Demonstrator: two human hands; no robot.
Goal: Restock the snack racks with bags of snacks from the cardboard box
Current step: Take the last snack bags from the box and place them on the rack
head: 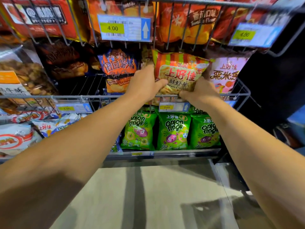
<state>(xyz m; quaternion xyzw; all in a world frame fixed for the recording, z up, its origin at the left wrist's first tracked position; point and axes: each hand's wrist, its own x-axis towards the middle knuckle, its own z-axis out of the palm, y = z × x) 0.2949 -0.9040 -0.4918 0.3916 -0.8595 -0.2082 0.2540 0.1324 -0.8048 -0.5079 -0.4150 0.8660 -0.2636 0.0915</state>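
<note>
At six o'clock, nearest the camera, lies the pale grey floor, with two bare forearms reaching over it toward the wire snack rack. The left hand and right hand both grip the red-and-green striped foil bag of Oishi prawn crackers, thumbs curled over its front, holding it upright over the front rail of the middle wire basket, just above centre. Below it, at five o'clock, stand three green "Onion rings" bags behind a yellow "4.00" price tag. Beside the held bag are a blue-and-orange potato chips bag at its nine o'clock and a pink corn-stick bag at three o'clock. Farthest, at twelve o'clock, the top basket holds orange "Tomato Flavor" bags behind a blue-framed "4.00" label.
</note>
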